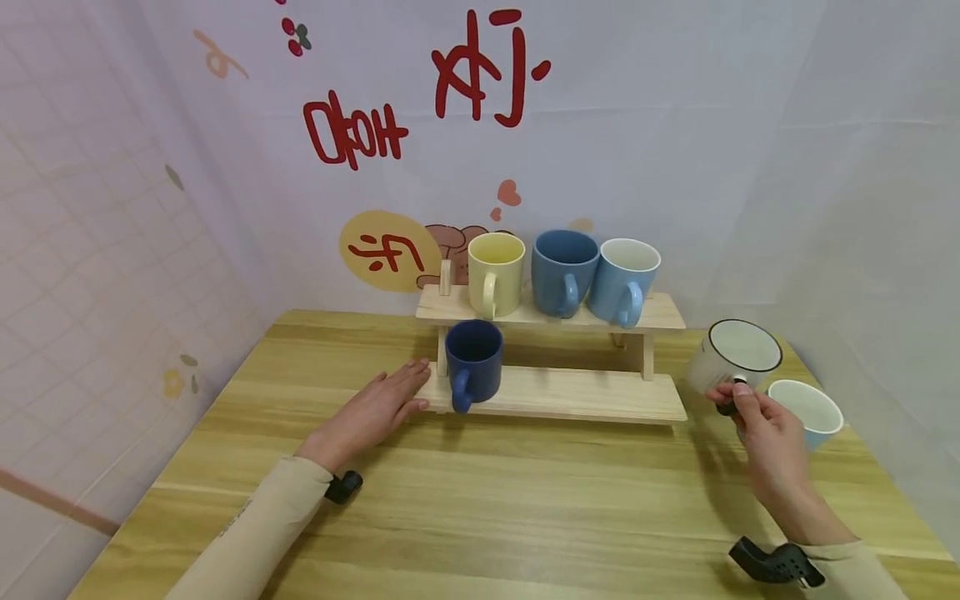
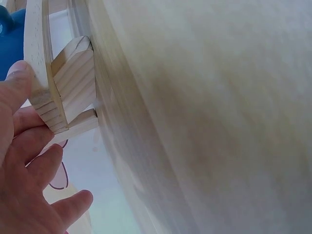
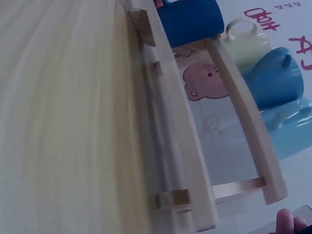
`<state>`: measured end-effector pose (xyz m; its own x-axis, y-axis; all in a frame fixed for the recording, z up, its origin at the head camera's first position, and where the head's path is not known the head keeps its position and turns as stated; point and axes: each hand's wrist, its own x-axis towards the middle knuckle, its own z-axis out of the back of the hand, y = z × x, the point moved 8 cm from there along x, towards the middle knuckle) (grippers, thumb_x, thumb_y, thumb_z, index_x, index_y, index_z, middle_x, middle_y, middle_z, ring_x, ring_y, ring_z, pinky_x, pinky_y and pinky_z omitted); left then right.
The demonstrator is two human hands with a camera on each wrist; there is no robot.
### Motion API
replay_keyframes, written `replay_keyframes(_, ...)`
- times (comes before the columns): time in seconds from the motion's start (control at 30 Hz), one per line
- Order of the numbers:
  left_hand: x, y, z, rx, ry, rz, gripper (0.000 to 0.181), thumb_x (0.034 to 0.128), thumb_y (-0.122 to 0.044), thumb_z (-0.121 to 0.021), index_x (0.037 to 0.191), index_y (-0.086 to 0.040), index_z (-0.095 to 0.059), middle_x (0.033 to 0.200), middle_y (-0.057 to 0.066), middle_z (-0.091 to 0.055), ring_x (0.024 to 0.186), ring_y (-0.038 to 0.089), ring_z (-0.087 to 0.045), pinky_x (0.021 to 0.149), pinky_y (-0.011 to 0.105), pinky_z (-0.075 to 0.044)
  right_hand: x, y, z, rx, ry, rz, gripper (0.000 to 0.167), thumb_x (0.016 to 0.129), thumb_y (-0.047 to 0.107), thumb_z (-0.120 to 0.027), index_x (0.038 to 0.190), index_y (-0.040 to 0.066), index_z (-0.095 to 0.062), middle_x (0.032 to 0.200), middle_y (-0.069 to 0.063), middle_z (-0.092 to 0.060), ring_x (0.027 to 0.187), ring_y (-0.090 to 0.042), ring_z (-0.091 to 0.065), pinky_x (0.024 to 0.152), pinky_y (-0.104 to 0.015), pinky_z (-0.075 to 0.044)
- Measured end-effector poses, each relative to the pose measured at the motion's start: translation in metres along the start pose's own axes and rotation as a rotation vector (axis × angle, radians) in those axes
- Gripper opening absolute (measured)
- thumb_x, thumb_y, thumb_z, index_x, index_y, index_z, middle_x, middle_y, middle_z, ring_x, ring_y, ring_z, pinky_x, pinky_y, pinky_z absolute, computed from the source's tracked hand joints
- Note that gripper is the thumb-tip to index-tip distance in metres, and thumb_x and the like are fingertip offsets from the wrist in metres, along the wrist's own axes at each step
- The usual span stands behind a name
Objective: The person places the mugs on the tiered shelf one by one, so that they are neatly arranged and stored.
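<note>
Handling of mugs at a two-tier wooden rack (image 1: 642,354), by judgement past its midpoint: four mugs are standing on the tiers, and two are waiting off them.

Nearest, the right hand (image 1: 775,442) is pinching, between thumb and fingers, the black handle of a white mug (image 1: 712,367) at the far right corner of the table (image 1: 480,508); whether the base is touching the tabletop cannot be told. Just beside it, by the table's right edge, a light-blue mug (image 1: 819,417) is standing, partly hidden by the hand. These two are making up what appears left.

The left hand (image 1: 373,414) is resting against the left end of the lower tier (image 1: 585,390), its fingers nearly straight and slightly spread, its thumb touching the plank.

Near that same end, a navy mug (image 1: 483,371) is standing upright, its handle pointing toward the tier's front edge. Along the upper tier (image 1: 666,311), a pale-yellow mug (image 1: 506,292) is standing toward the left end, a slate-blue mug (image 1: 551,283) near the middle and a sky-blue mug (image 1: 609,296) just beside it toward the right end; these four are apparently counting as done.

The pinched mug is showing a dark rim, a plain white interior and an upward-facing mouth; any print on its wall is too small to read.
</note>
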<state>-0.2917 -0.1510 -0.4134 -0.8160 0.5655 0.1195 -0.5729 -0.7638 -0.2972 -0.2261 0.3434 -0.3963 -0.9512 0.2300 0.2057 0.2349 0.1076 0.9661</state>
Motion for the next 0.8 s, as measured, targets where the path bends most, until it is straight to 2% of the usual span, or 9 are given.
replay_keyframes(0.23, 0.0, 0.001, -0.001, -0.008, 0.018, 0.022, 0.061, 0.1093, -0.039, -0.052, 0.158, -0.003, -0.042, 0.166, 0.012, -0.033, 0.153, 0.035, -0.031, 0.117, 0.066, -0.029, -0.007, 0.028, -0.008, 0.054, 0.031, 0.084, 0.023, 0.108, 0.012, -0.054, 0.111, -0.001, -0.073, 0.099, 0.0, -0.078, 0.099, -0.008, -0.071, 0.091, -0.013, -0.05)
replay_keyframes(0.43, 0.0, 0.003, 0.001, -0.013, 0.039, 0.034, 0.062, 0.1083, -0.039, -0.054, 0.157, -0.003, -0.042, 0.166, 0.014, -0.032, 0.153, 0.036, -0.029, 0.117, 0.067, -0.028, -0.015, 0.042, -0.02, 0.064, 0.082, 0.098, 0.023, 0.108, 0.01, -0.053, 0.116, -0.004, -0.071, 0.102, -0.003, -0.078, 0.101, -0.01, -0.072, 0.094, -0.015, -0.049)
replay_keyframes(0.8, 0.002, 0.003, 0.0, -0.016, 0.046, 0.038, 0.062, 0.1081, -0.04, -0.054, 0.157, -0.003, -0.043, 0.166, 0.013, -0.032, 0.153, 0.036, -0.03, 0.118, 0.066, -0.028, -0.034, 0.06, -0.047, -0.006, 0.146, 0.102, 0.028, 0.109, 0.008, -0.051, 0.12, -0.013, -0.066, 0.106, -0.004, -0.077, 0.107, -0.012, -0.07, 0.1, -0.018, -0.048)
